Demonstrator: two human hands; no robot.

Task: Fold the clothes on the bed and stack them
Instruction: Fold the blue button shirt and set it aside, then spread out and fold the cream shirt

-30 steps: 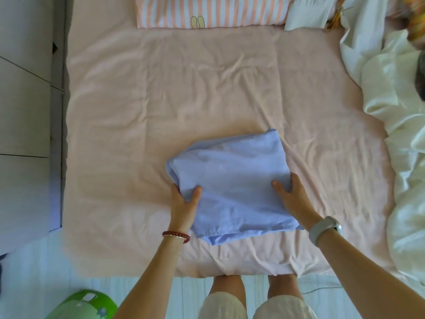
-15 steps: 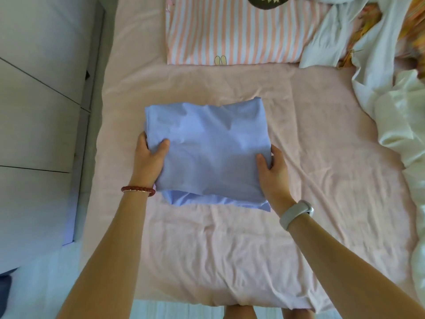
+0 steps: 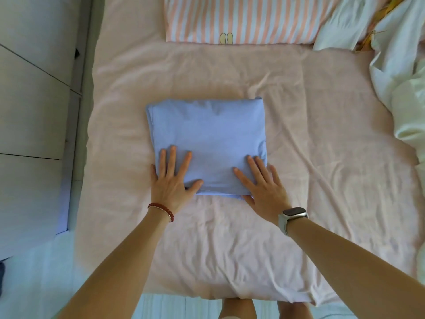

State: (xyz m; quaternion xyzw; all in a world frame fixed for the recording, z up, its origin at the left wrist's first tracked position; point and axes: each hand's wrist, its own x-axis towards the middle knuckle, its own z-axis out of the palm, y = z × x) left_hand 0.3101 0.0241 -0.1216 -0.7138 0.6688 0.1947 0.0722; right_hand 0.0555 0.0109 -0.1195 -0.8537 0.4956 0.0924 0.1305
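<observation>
A light blue garment (image 3: 208,137), folded into a neat rectangle, lies flat in the middle of the pink bed sheet (image 3: 310,171). My left hand (image 3: 171,180) rests flat on its near left corner, fingers spread, with a red bead bracelet on the wrist. My right hand (image 3: 264,187) presses flat on its near right corner, fingers apart, a watch on that wrist. Neither hand grips the cloth.
A striped pink and white pillow (image 3: 241,19) lies at the head of the bed. Crumpled white and cream clothes (image 3: 400,72) are heaped along the right side. A grey wardrobe (image 3: 34,111) stands close on the left. Pale floor shows at the near edge.
Both hands carried the folded blue garment away from the near edge toward the bed's middle, set it down and let go. They now lie flat on it.
</observation>
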